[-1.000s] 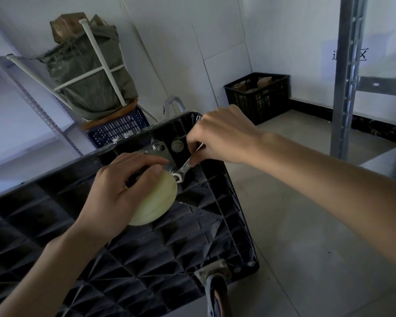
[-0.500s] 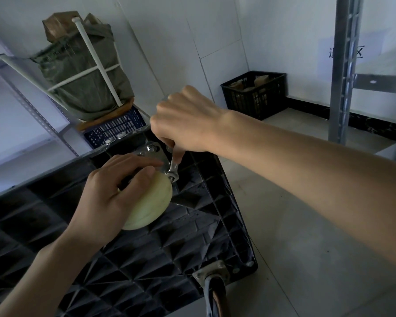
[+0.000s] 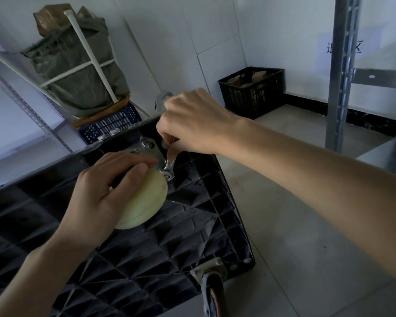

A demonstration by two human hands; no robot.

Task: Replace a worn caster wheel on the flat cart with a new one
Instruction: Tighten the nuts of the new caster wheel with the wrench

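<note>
The black flat cart [image 3: 160, 243] stands tipped on its side, ribbed underside facing me. A pale cream caster wheel [image 3: 144, 202] sits against it on a silver mounting plate [image 3: 150, 149]. My left hand [image 3: 105, 191] grips the wheel from above. My right hand [image 3: 192, 124] holds a small silver wrench [image 3: 168, 167] whose head sits on a bolt at the plate's lower corner. A second, darker caster [image 3: 212, 291] is mounted at the cart's bottom edge.
A black crate [image 3: 252, 92] stands on the floor by the far wall. A metal shelf post [image 3: 341, 72] rises at the right. At the left, a blue basket [image 3: 110, 124] and a green sack under a white stool frame [image 3: 78, 65] sit on grey shelving.
My right hand has swung the wrench handle round the bolt, from the right towards the top, then slightly back. My left hand keeps its hold on the wheel.
</note>
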